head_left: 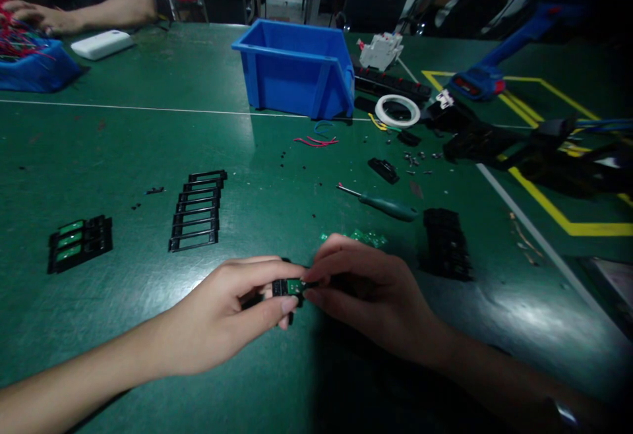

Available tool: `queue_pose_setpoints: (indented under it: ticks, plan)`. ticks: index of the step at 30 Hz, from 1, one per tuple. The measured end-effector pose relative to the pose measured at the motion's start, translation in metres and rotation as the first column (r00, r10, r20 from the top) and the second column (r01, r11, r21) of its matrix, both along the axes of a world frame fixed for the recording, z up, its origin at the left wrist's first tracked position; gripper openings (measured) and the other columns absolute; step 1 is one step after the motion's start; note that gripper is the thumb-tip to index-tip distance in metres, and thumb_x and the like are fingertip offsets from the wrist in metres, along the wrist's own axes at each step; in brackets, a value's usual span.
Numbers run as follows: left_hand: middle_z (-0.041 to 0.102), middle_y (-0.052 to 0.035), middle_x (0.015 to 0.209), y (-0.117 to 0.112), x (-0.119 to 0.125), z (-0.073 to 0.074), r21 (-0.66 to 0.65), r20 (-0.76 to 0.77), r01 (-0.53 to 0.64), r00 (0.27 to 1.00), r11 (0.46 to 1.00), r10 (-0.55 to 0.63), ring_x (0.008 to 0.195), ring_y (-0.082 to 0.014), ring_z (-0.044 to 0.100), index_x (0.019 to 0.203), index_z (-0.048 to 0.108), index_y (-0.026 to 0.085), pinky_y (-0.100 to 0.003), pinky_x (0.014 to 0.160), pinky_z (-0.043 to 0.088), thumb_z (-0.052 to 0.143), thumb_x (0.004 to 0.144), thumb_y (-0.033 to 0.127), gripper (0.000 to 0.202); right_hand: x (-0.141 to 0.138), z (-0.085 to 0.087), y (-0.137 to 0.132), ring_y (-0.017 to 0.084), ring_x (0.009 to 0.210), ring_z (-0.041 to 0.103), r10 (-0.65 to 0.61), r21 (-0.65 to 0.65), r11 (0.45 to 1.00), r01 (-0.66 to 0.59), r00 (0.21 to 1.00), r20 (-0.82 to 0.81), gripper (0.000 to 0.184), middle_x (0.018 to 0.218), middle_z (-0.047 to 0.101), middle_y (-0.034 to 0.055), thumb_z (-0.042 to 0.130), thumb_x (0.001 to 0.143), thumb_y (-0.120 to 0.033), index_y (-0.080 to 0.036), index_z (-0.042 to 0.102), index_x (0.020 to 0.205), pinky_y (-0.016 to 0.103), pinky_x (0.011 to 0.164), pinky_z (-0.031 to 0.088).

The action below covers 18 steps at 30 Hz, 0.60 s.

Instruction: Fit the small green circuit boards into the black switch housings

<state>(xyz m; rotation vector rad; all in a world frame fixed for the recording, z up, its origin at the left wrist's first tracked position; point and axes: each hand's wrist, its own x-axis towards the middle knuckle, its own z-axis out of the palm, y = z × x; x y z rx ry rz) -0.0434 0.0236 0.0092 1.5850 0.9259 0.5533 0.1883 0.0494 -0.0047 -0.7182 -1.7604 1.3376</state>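
Observation:
My left hand (237,309) is closed round a small black plastic part with a green circuit board (293,286) set in it. Thumb and forefinger of my right hand (366,295) pinch the right end of that same part, partly hiding it. Beyond my right fingers lies a scatter of small green pieces (368,238). A ladder-like row of black frames (198,211) rests left of centre. Farther left is a black part with green boards in it (80,243). To the right of my right hand sits a stack of black plastic parts (448,244).
Behind the hands lie a green-handled screwdriver (388,207), a black clip (383,170) and loose screws (415,158). A blue bin (297,71), a tape roll (397,111) and a blue power tool (477,84) stand farther back. Another person's hands (49,18) are at far left.

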Motion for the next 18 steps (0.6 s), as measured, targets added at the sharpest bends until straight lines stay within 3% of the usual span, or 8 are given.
queue_pose_setpoints:
  ticks: [18]
  plan:
    - [0.071,-0.0031,0.089,0.0015,0.0022,0.0036,0.002,-0.010,0.000,1.000,1.000,0.001,0.079,-0.0139,0.065,0.129,0.068,0.018,-0.026,0.073,0.051,0.058,0.101,0.028,0.031,-0.0001,0.0018,0.0005,0.012,0.073,0.060,0.015,-0.011,1.000,-0.015,1.000,-0.009,0.013,0.085,0.063,0.0033,0.076,0.086,-0.013,-0.018,0.076,0.098,0.023,0.056,0.045]
